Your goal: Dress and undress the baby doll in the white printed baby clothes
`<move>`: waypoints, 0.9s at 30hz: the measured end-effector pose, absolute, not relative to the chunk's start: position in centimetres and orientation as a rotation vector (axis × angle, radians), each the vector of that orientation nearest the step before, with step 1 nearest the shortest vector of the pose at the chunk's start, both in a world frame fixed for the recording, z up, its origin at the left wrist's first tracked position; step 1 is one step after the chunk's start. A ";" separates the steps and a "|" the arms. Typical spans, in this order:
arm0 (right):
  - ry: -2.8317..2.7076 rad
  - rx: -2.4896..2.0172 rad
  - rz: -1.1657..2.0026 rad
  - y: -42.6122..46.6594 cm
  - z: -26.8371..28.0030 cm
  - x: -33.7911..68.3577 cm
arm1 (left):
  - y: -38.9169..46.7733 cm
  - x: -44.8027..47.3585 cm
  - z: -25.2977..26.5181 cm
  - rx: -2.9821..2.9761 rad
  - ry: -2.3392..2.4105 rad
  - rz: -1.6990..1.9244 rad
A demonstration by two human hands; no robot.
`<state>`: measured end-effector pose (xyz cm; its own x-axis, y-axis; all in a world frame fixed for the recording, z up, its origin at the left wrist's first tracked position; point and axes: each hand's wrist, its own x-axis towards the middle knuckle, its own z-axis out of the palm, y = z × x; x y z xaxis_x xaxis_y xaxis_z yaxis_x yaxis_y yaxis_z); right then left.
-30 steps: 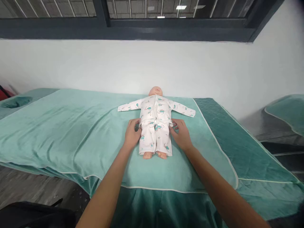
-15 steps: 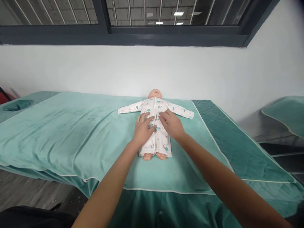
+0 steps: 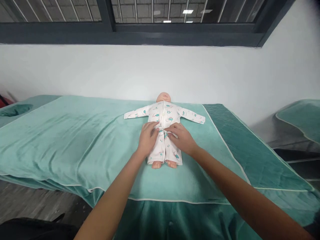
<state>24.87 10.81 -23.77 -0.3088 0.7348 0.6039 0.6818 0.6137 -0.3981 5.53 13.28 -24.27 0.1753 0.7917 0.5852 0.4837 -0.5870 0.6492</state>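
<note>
A baby doll (image 3: 163, 97) lies on its back on the bed, arms spread and bare feet toward me. It wears a white baby outfit (image 3: 165, 110) with small green prints and a front opening down the middle. At the doll's waist, my left hand (image 3: 147, 139) has its fingers and thumb closed on the outfit's cloth. Opposite it, my right hand (image 3: 182, 137) pinches a fold of the same cloth between thumb and fingers. My fingers hide part of the waist.
Light green velvety covers (image 3: 75, 140) with pale piping spread over the bed. To the right lies a darker green section (image 3: 245, 143). A white wall (image 3: 140, 70) and a dark window frame (image 3: 185, 35) stand behind. Another green-covered piece (image 3: 300, 116) is at far right.
Both hands have shifted slightly down the doll's front, from the belly to the waist. My right fingers have drawn together on the cloth. The view has tilted a little.
</note>
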 end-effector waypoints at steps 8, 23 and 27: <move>-1.726 -1.301 0.187 10.2 -26.4 27.4 | 14.2 7.4 -22.3 2.400 1.551 1.019; -1.650 -1.316 0.583 2.2 -26.2 26.6 | 7.2 2.7 -26.1 1.765 1.368 1.187; -1.905 -1.245 0.466 -0.3 -24.5 24.0 | 3.8 1.2 -27.7 1.801 1.298 1.137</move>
<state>24.01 -0.29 -24.46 -0.1995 0.8863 0.4178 0.5938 0.4486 -0.6680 1.16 3.77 -27.68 0.1397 0.9505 0.2775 0.4009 -0.3106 0.8619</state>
